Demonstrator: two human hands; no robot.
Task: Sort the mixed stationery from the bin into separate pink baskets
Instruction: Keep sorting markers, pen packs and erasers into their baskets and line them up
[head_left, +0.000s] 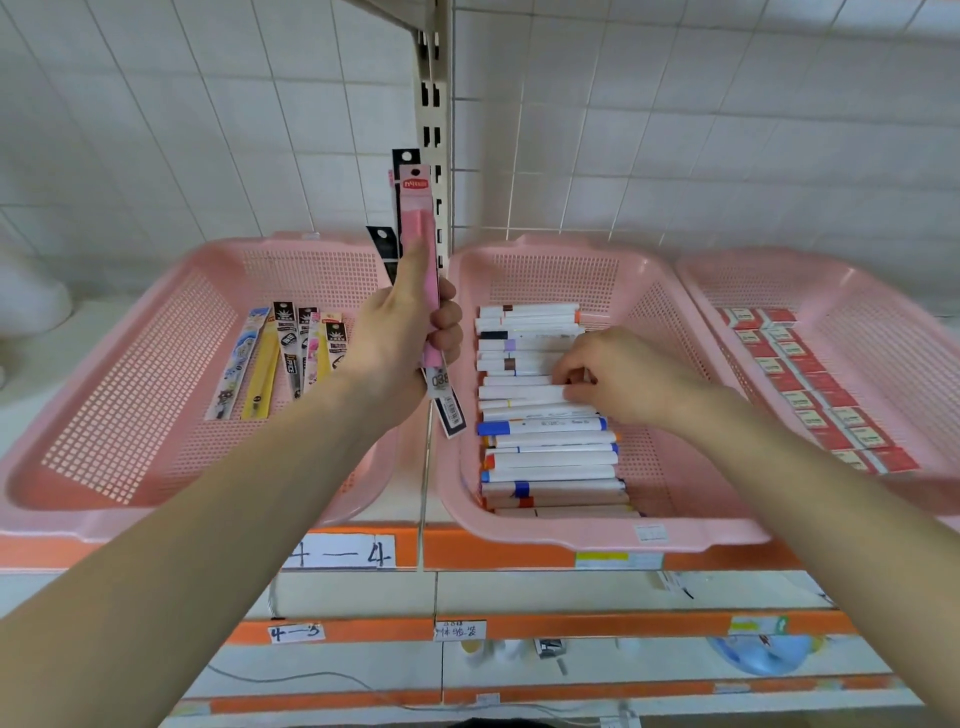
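Three pink baskets stand side by side on a shelf. The left basket (130, 395) holds several flat refill packs (291, 358). The middle basket (670, 457) holds a row of white markers (545, 457) with coloured caps. The right basket (883, 322) holds rows of red and white erasers (810, 384). My left hand (405, 338) grips a bunch of long packs (415, 218), pink in front and black behind, held upright between the left and middle baskets. My right hand (613, 379) reaches into the middle basket, its curled fingertips pinching a white marker (519, 395).
The shelf has an orange front strip (519, 556) with paper labels. A slotted metal upright (434, 104) rises against the white tiled wall behind the baskets. Lower shelves with orange strips hold small items and a blue object (758, 654).
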